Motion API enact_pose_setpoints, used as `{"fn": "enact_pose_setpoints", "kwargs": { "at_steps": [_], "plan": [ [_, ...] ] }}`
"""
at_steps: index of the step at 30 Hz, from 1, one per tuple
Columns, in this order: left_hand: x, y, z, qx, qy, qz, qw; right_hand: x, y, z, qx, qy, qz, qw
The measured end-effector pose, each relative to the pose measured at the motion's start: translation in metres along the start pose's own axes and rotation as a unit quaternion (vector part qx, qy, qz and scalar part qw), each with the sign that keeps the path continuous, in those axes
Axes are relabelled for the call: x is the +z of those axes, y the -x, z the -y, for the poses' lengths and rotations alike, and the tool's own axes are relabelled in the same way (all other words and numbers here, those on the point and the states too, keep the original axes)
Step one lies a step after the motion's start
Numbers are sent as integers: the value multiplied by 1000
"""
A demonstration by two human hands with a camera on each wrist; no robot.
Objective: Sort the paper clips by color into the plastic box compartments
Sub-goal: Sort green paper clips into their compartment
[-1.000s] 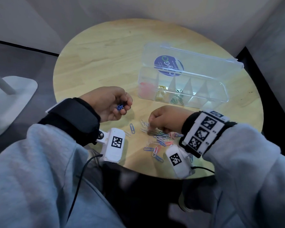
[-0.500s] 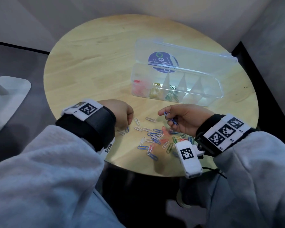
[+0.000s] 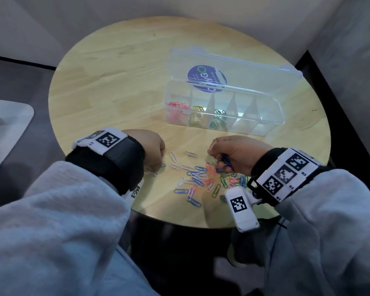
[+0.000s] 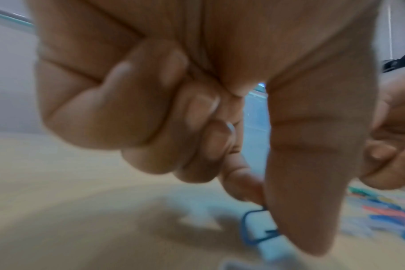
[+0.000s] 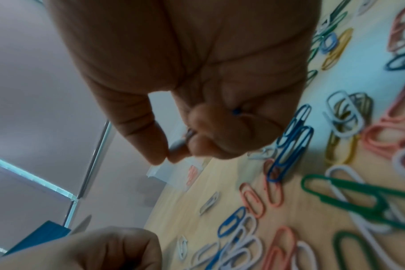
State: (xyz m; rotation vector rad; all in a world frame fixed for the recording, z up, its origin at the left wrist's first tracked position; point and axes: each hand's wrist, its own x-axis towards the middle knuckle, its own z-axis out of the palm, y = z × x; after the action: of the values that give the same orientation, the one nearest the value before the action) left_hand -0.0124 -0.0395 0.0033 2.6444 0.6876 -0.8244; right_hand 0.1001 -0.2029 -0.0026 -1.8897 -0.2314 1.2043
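Left hand (image 3: 153, 150) pinching blue clip (image 4: 254, 228), right hand (image 3: 236, 153) gripping blue clips (image 3: 225, 162), plastic box (image 3: 265, 119) holding red, yellow, green clips.

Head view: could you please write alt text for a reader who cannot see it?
Two hands work over mixed paper clips on a round wooden table; the right hand holds blue clips. Behind stands an open plastic box with pink, yellow and green clips sorted.

Plain room corner: round wooden table (image 3: 120, 67) against bare walls (image 3: 51, 22).

A round wooden counter (image 3: 115, 71) is standing in a corner of pale walls (image 3: 73, 22), with a white stand base (image 3: 6, 124) sitting on grey floor (image 3: 19, 80).
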Motion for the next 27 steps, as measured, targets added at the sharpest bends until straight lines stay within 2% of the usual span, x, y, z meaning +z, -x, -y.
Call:
{"fn": "enact_pose_setpoints", "kwargs": {
  "at_steps": [2,4,7,12,18,21,24,27],
  "plan": [
    [-2,1,3,3,44,1,999,-1,0,0,-9,56,-5,998],
    [-7,3,5,11,114,13,993,-1,3,1,-19,162,-10,986],
    [-14,5,6,41,246,30,968,2,6,5,-38,281,-23,959],
    [-18,4,10,82,461,21,884,12,3,10,-45,415,-37,908],
    [-22,5,10,103,599,49,793,26,1,14,-59,515,-24,855],
    [-24,5,9,96,629,56,769,29,1,15,-49,528,-14,848],
    [-23,5,9,80,634,66,767,27,1,14,-41,528,-16,848],
    [-23,5,8,82,642,87,757,18,0,12,-28,480,-7,877]
  ]
}}
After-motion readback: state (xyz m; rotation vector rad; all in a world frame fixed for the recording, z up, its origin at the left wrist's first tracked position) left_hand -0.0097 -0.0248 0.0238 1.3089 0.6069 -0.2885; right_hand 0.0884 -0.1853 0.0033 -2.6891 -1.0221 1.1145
